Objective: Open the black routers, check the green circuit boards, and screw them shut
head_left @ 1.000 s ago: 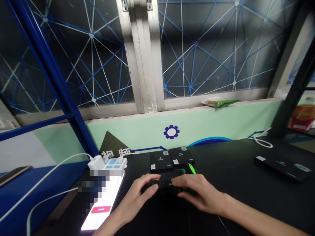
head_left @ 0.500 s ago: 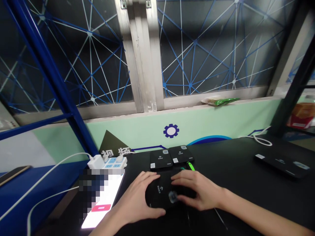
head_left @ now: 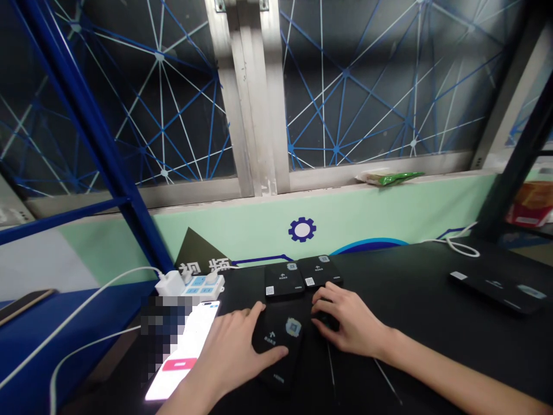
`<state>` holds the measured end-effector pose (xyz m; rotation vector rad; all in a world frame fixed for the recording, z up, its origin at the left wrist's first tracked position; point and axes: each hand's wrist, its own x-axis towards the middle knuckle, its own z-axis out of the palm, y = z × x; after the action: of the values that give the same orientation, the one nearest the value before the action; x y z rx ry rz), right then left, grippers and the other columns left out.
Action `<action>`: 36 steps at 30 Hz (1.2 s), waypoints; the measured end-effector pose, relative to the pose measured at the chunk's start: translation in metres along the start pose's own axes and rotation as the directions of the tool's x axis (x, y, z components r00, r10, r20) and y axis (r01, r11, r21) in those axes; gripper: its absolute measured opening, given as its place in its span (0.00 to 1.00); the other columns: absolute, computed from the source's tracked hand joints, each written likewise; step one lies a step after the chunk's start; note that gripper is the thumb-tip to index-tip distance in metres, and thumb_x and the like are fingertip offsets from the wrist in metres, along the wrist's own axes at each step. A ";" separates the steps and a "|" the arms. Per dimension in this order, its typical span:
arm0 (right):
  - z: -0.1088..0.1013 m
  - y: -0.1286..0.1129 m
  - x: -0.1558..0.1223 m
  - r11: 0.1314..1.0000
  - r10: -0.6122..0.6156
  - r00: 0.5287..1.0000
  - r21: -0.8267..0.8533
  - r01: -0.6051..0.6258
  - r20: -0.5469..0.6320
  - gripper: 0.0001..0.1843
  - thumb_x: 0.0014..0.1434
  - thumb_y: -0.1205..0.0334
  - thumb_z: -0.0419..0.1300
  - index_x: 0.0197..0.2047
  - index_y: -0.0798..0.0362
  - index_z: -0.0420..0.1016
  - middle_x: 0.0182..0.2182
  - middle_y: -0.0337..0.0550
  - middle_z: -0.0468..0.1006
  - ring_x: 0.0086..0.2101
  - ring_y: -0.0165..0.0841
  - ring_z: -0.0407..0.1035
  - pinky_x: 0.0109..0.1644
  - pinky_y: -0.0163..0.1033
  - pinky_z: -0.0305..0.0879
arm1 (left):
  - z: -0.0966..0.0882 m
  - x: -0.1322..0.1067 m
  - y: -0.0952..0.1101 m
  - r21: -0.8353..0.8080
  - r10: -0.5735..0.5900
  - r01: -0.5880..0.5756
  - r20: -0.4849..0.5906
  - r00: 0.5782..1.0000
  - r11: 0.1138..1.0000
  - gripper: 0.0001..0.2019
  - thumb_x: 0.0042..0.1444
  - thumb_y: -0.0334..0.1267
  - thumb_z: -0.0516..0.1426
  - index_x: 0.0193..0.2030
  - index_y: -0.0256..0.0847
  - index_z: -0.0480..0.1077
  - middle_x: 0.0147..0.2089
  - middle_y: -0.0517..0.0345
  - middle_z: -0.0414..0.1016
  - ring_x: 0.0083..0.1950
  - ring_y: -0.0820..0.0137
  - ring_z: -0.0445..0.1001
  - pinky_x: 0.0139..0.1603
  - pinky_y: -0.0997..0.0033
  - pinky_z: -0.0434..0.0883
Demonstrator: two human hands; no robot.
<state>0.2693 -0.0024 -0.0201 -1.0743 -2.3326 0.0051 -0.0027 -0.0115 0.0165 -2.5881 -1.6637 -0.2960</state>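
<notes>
A flat black box (head_left: 283, 340) with rounded corners, pale printing and a silver-blue sticker lies on the black table. My left hand (head_left: 237, 343) holds it from the left, thumb across its top and index finger by its far corner. To the right, my right hand (head_left: 345, 317) is closed, fingers curled round what looks like a dark screwdriver handle, mostly hidden. One thin metal shaft (head_left: 332, 372) runs toward me below these fingers. A second thin shaft (head_left: 387, 380) shows under the right wrist, its other end covered.
Two similar black boxes (head_left: 284, 280) (head_left: 319, 271) lie side by side behind my hands. Another black device (head_left: 496, 291) is at far right. At left are a lit phone (head_left: 190, 346), a white power strip (head_left: 203, 285) and white cables. A green packet (head_left: 391, 178) lies on the windowsill.
The held box has turned, its sticker now at the far right corner. My right hand has left the box and closed around the handle beside it, covering the bright green end.
</notes>
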 end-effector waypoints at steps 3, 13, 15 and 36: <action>0.000 0.000 0.001 1.000 0.002 1.000 0.021 -0.002 0.006 0.06 0.60 0.67 0.58 0.39 0.51 0.76 0.38 0.45 0.77 0.38 0.39 0.68 0.39 0.43 0.66 | -0.003 -0.001 0.002 0.104 -0.027 0.028 -0.018 0.999 0.994 0.39 0.53 0.67 0.56 0.57 0.33 0.74 0.39 0.37 0.81 0.40 0.40 0.79 0.38 0.45 0.74; -0.001 -0.004 0.002 0.999 -0.009 1.000 0.038 0.010 -0.004 0.06 0.59 0.70 0.57 0.37 0.51 0.74 0.36 0.44 0.76 0.37 0.38 0.67 0.40 0.43 0.66 | 0.029 -0.018 0.019 0.065 0.270 -0.263 -0.149 0.951 0.963 0.24 0.68 0.46 0.49 0.67 0.41 0.64 0.68 0.46 0.66 0.65 0.50 0.68 0.60 0.48 0.71; 0.000 -0.004 0.002 0.999 -0.010 1.000 0.038 0.010 -0.002 0.06 0.59 0.70 0.57 0.37 0.51 0.74 0.36 0.44 0.76 0.37 0.38 0.67 0.40 0.42 0.66 | 0.038 -0.020 0.022 0.070 0.322 -0.315 -0.135 0.937 0.947 0.28 0.69 0.50 0.49 0.71 0.41 0.58 0.71 0.46 0.61 0.69 0.50 0.63 0.63 0.47 0.69; 0.000 -0.002 0.000 0.999 -0.003 1.000 0.040 0.002 0.019 0.07 0.60 0.69 0.57 0.36 0.51 0.75 0.36 0.45 0.77 0.37 0.40 0.67 0.40 0.44 0.68 | 0.048 0.003 -0.007 0.059 -0.033 0.041 -0.133 0.991 0.997 0.44 0.63 0.65 0.47 0.71 0.27 0.57 0.72 0.34 0.54 0.73 0.44 0.51 0.70 0.40 0.54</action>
<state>0.2682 -0.0034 -0.0197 -1.0563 -2.3407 0.0618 -0.0020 0.0009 -0.0301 -2.4385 -1.6505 -0.4020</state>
